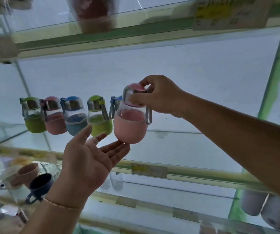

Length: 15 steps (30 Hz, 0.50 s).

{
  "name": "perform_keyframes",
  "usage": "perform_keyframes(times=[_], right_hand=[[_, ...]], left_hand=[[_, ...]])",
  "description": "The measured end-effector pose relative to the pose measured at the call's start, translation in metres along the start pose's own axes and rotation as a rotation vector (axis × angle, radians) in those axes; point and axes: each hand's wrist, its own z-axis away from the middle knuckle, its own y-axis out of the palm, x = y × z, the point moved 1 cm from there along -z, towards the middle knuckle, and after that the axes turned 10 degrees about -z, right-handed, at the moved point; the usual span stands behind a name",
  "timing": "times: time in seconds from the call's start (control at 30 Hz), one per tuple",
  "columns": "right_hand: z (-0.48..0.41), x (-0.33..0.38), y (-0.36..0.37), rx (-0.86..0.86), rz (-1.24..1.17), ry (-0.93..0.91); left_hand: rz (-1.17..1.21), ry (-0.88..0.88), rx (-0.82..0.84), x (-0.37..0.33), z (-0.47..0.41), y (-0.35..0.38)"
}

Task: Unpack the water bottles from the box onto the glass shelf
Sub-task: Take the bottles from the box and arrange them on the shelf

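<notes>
Pink water bottle (130, 127) is held upright in the air at the right end of the row, in front of the glass shelf (195, 149) and not set down on it. Right hand (159, 97) pinches it at the top, fingers and thumb curled round the pink cap and metal collar. Left hand (88, 159) is palm up with fingers straight and holds nothing; its fingertips (122, 145) touch the bottle's underside. Standing on the shelf from left to right are a green bottle (33, 119), second pink bottle (54, 119), blue bottle (76, 119), lime bottle (99, 119) and blue-capped bottle (116, 102), the last mostly hidden behind the held one. Thin bracelet (61, 205) sits on the left wrist. Lower shelf holds a dusty-pink cup (27, 173) and a navy cup (40, 184), both blurred.
</notes>
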Motion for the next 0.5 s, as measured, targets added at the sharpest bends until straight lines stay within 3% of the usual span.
perform_keyframes(times=[0.27,0.5], right_hand=[[0.000,-0.028,-0.024,0.015,0.064,-0.011],[-0.013,-0.046,-0.025,0.029,0.144,-0.015]], left_hand=[[0.029,-0.173,-0.023,0.020,-0.038,0.028],[-0.040,-0.197,-0.059,0.029,-0.064,0.045]])
